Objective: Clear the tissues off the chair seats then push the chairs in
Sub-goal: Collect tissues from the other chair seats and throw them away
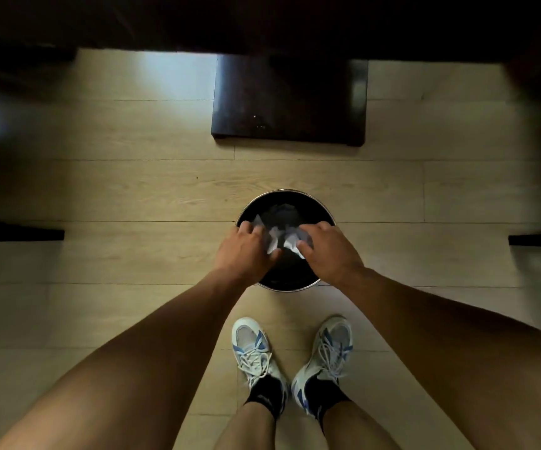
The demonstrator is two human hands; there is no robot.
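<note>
Both my hands hover over a round black bin (284, 195) on the pale wood floor. My left hand (246, 248) pinches a crumpled white tissue (271, 243) between thumb and fingers. My right hand (326, 250) grips another crumpled white tissue (292, 242) beside it. Deeper in the bin lies more crumpled tissue (280, 211), dim and blurred. Beyond the bin stands a dark wooden chair seat (290, 102) with only tiny specks on it, partly under the dark table edge (262, 24).
Dark chair parts show at the far left (16, 234) and far right (538, 239) edges. My two feet in white and blue sneakers (292, 362) stand just behind the bin. Bare floor lies between the bin and the chair seat.
</note>
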